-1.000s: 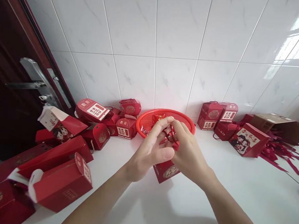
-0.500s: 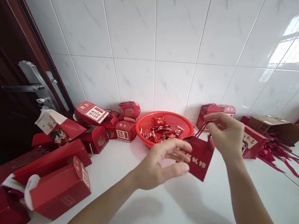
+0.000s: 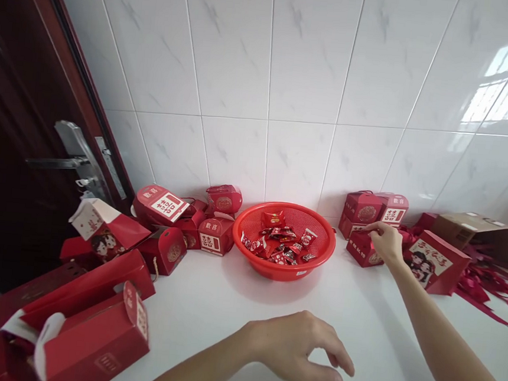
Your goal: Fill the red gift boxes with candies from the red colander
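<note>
My right hand (image 3: 384,240) has its fingers pinched at the top of a small red gift box (image 3: 363,251). That box rests on the white table, close in front of other red boxes; its cord handle is mostly hidden by the fingers. My left hand (image 3: 300,347) hovers low over the front of the table, holding nothing, thumb and fingers apart. Between the box groups sits a red plastic basket (image 3: 282,270) with several wrapped candies (image 3: 283,240) inside.
Red boxes (image 3: 94,336) crowd the left side near a dark door (image 3: 16,104). Stacked boxes (image 3: 363,207) stand by the tiled wall at right. Beyond are a larger red box (image 3: 445,266), a cardboard box (image 3: 473,230) and dark red ribbons (image 3: 485,291).
The gift box has gone from above the table, right of the basket, back and right to the standing boxes, with my right hand. My left hand has moved away from it, toward the front.
</note>
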`<state>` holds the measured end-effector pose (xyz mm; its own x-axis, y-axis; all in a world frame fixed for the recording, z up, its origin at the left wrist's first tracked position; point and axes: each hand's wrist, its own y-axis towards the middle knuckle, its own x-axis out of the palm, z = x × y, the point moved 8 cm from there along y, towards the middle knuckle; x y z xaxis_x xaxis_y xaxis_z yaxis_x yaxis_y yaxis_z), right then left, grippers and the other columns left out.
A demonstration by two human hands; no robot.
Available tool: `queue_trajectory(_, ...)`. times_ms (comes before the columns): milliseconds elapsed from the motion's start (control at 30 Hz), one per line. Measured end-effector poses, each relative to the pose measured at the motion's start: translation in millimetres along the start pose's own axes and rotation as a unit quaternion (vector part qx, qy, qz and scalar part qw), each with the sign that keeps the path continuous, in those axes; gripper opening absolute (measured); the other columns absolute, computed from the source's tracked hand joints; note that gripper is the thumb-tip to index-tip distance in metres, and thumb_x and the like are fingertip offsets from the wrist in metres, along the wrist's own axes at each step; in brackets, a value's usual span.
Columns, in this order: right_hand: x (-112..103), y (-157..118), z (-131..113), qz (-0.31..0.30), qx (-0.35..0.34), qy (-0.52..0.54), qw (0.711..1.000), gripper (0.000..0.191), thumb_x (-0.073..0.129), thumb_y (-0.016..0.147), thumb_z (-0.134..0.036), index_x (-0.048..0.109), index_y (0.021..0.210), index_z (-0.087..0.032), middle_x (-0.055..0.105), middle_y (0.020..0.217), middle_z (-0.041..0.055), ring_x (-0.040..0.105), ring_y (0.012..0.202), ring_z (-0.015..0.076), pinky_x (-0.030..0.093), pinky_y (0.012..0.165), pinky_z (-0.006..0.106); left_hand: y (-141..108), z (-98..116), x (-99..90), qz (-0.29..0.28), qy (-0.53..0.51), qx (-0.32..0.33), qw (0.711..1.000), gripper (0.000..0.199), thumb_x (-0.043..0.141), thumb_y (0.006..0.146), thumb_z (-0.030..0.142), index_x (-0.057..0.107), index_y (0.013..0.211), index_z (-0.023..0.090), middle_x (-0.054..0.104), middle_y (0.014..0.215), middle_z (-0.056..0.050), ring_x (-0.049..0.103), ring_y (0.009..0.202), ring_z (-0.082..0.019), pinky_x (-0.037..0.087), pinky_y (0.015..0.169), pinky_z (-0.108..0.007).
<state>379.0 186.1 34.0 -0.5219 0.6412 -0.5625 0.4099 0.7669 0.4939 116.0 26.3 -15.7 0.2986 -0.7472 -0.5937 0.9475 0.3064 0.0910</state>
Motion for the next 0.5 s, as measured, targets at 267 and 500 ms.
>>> queue_trajectory(267,30,-11,11,-0.097,-0.069,-0.043,0.992,0.023,0.055,0.063,-0.018,0.072,0.078,-0.023,0.077,0.100,0.0100,0.069,0.096,0.0308,0.051,0.089,0.041,0,-6,5.4,-0.034,0.025,0.005,0.999,0.031,0.062,0.090,0.035,0.075,0.111,0.018,0.076,0.108,-0.010,0.070,0.100,-0.023,0.054,0.088,-0.030)
queue_trajectory(500,56,-10,16,-0.113,-0.104,-0.096,0.983,0.037,0.049,0.059,-0.002,0.073,0.081,-0.019,0.070,0.114,0.0156,0.064,0.108,0.0314,0.050,0.091,0.039,0,-14,10.4,-0.058,0.047,-0.004,0.997,0.033,0.064,0.089,0.035,0.074,0.115,0.018,0.076,0.109,-0.009,0.071,0.101,-0.024,0.054,0.088,-0.030)
